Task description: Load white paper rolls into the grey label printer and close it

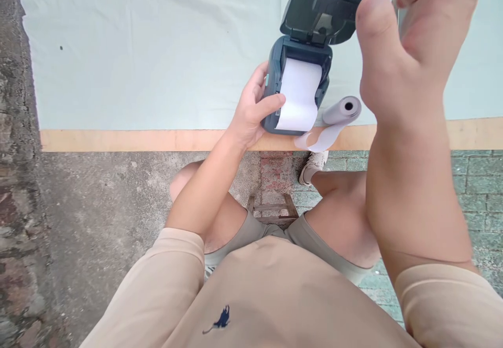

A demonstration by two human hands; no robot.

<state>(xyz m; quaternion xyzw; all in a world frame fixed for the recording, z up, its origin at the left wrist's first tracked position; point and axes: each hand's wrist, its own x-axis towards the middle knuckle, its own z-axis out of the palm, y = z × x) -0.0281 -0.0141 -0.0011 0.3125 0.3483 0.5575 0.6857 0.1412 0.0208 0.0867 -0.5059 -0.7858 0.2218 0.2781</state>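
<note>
A dark portable receipt printer (277, 54) is held over the table's near edge, its hinged lid (301, 15) swung up and away from the body. My left hand (251, 104) grips the printer's left side, the thumb lying over the front rim at the paper. White paper (299, 88) lies in the open compartment, its loose end hanging toward me. At the upper right, my right hand (408, 60) is at the lid's right edge, thumb close against it; the other fingers are partly out of frame. A partly unrolled paper roll (341, 109) rests right of the printer.
The table (157, 65) has a pale cover and a light wooden front edge (137, 139). Below it are my knees, a wooden stool frame (271, 209) and a shoe (314, 164). A rough stone wall (19, 206) runs along the left.
</note>
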